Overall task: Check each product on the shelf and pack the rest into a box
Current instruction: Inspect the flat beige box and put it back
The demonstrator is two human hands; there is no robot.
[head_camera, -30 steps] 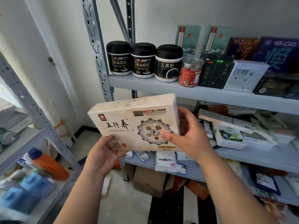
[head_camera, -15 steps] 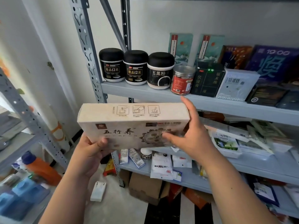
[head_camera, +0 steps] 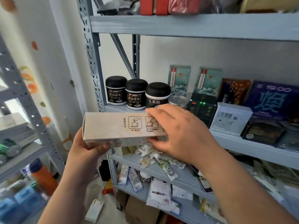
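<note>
A flat beige product box (head_camera: pixel 113 126) is held level in front of the grey shelf (head_camera: pixel 258 147), its narrow side with printed cup pictograms facing me. My left hand (head_camera: pixel 85 152) grips its lower left corner from below. My right hand (head_camera: pixel 179 135) clasps the right end, fingers over the top and thumb underneath, hiding that end. Behind the box, three black-lidded jars (head_camera: pixel 135 94) stand on the middle shelf board.
The middle board also holds a small tin (head_camera: pixel 178 101), green, dark and white cartons (head_camera: pixel 231 118). Loose sachets (head_camera: pixel 161 160) litter the board below. Red boxes (head_camera: pixel 153 5) sit on the top board. A cardboard box (head_camera: pixel 139 210) lies on the floor; an orange bottle (head_camera: pixel 43 177) stands on the left rack.
The box has tipped from showing its front face to showing its narrow side, and rose toward the middle shelf. My right hand slid over its top edge. The view tilted upward.
</note>
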